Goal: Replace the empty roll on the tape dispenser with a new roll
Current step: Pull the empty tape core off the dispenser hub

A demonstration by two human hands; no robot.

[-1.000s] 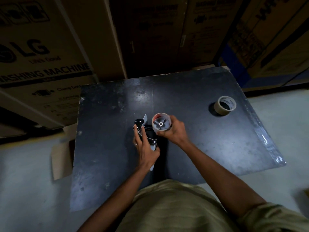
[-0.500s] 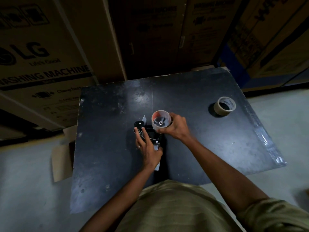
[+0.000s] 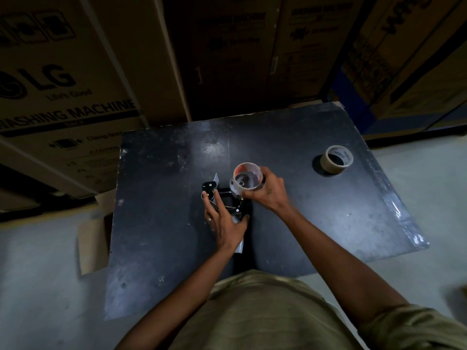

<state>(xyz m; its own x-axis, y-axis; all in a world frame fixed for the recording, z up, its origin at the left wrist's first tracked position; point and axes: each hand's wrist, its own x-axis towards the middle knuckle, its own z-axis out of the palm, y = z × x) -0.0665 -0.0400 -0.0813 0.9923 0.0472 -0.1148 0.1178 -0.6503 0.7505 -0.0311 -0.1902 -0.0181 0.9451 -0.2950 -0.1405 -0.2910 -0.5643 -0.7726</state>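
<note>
Held clear plastic tape roll [image 3: 246, 179] over black metal tape dispenser [image 3: 225, 200].
Right hand [image 3: 266, 192] fingers grasped roll; left hand [image 3: 225, 224] fingers lay straight, pressing dispenser.

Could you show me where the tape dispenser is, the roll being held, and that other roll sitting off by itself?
tape dispenser [image 3: 228, 202]: head view, on its black frame beside the left hand's fingers.
held roll [image 3: 249, 170]: head view, on its upper rim.
other roll [image 3: 331, 168]: head view, on its tan outer wall.
</note>
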